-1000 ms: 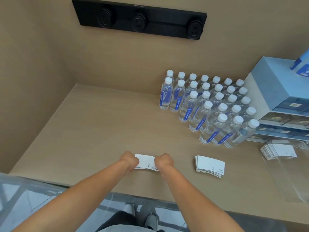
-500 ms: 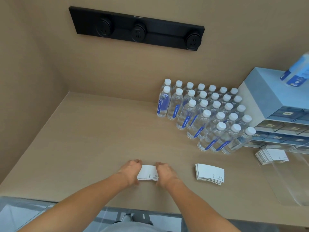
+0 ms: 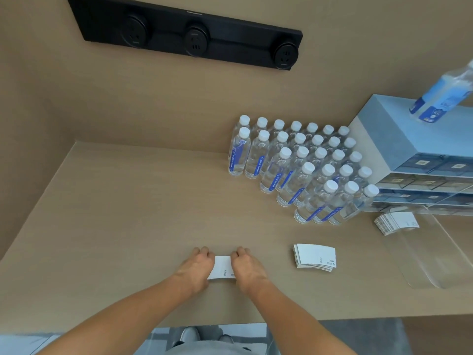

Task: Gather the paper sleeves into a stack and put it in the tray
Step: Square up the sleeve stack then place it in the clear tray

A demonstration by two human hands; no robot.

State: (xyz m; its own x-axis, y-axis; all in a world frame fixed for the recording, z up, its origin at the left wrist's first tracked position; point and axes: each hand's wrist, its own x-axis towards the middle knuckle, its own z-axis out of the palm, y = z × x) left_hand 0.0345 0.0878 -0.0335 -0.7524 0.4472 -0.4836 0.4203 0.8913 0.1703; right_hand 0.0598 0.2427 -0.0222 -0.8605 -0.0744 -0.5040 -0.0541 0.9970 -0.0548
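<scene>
Beige wood-grain counter (image 3: 122,226) fills most of the frame, boxed in by tan walls at the back and left. Low in the centre, the left hand (image 3: 195,270) and the right hand (image 3: 247,269) press in on the two short ends of a small stack of white paper sleeves (image 3: 222,268) that lies flat on the counter; both hands are curled around its ends, fingers over the far edge, so only the middle strip of the top sleeve shows between them. To the right of the hands, apart from them, a second, thicker stack of sleeves (image 3: 315,258) lies slightly fanned on the counter. Farther right, at the frame's right edge, a clear plastic tray (image 3: 435,252) sits on the counter, with a third fanned stack of sleeves (image 3: 395,222) at its far end; whether that stack lies inside the tray or just against it I cannot tell. Behind these, in the right middle, rows of capped water bottles (image 3: 302,170) stand upright beside a pale blue drawer unit (image 3: 399,139), which carries one more bottle (image 3: 442,96) on top. A black socket strip (image 3: 189,34) is mounted on the back wall at upper left.
</scene>
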